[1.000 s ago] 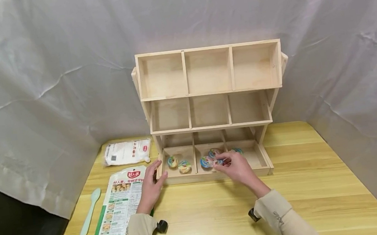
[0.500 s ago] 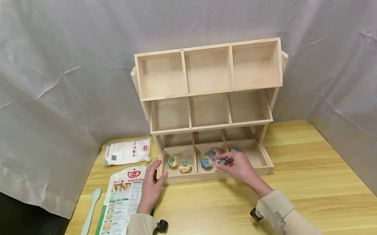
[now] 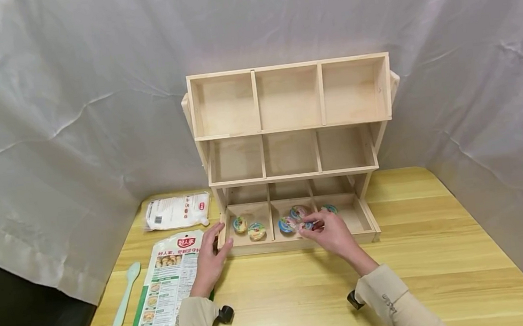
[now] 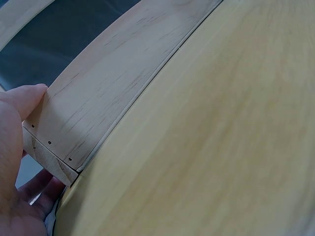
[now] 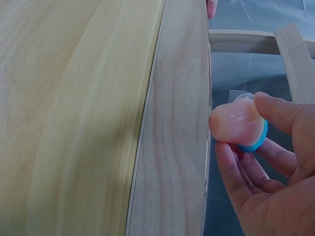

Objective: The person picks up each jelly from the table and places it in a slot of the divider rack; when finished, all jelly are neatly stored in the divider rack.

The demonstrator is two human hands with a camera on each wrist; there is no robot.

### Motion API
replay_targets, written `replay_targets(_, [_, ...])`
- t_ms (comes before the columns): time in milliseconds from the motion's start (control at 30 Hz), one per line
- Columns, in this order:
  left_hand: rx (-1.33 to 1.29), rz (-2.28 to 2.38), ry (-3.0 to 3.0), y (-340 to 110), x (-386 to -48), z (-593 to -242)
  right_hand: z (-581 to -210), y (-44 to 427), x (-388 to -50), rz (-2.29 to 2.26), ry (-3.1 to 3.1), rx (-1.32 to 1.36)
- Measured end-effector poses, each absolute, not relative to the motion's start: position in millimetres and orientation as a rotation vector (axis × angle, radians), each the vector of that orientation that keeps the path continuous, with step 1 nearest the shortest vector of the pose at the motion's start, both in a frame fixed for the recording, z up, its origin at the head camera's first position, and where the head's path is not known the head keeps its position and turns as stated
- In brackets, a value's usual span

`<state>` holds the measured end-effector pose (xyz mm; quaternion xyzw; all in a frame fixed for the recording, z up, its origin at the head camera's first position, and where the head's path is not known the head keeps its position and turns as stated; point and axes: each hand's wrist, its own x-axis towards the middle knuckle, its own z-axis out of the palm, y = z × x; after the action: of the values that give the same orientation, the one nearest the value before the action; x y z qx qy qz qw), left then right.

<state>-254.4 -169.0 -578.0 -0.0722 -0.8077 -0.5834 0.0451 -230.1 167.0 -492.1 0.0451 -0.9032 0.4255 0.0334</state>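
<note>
A three-tier wooden display rack point(image 3: 300, 176) stands on the table, each tier split into three compartments. My left hand point(image 3: 209, 264) grips the lower left corner of its bottom tray, thumb at the front board point(image 4: 113, 73) and fingers round the side. Between thumb and fingers my right hand point(image 3: 333, 234) holds a pink jelly cup point(image 5: 236, 120) over the middle bottom compartment. A blue-lidded jelly cup point(image 3: 287, 225) and a pinkish one point(image 3: 298, 212) lie in that compartment. Two yellowish jelly cups point(image 3: 256, 231) sit in the left compartment. Another jelly cup point(image 3: 329, 208) shows in the right compartment, partly hidden by the hand.
Left of the rack lies a white spouted pouch point(image 3: 177, 211). Nearer, a green-and-white food packet point(image 3: 166, 284) lies partly under the left forearm. A pale green spoon point(image 3: 126, 295) is beside it. Grey cloth point(image 3: 65, 99) hangs behind and at both sides.
Almost nothing differs. The right hand stays over the middle bottom compartment with the jelly cup, shifted very slightly right; the left hand keeps its hold on the rack corner.
</note>
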Motion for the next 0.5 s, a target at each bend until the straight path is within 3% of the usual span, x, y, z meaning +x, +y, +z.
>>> replay_targets(500, [-0.203, -1.779, -2.473, -168.4, -253.5, -577.2, -493.3, 168.7, -231.2, 1.357, -2.773, 0.102])
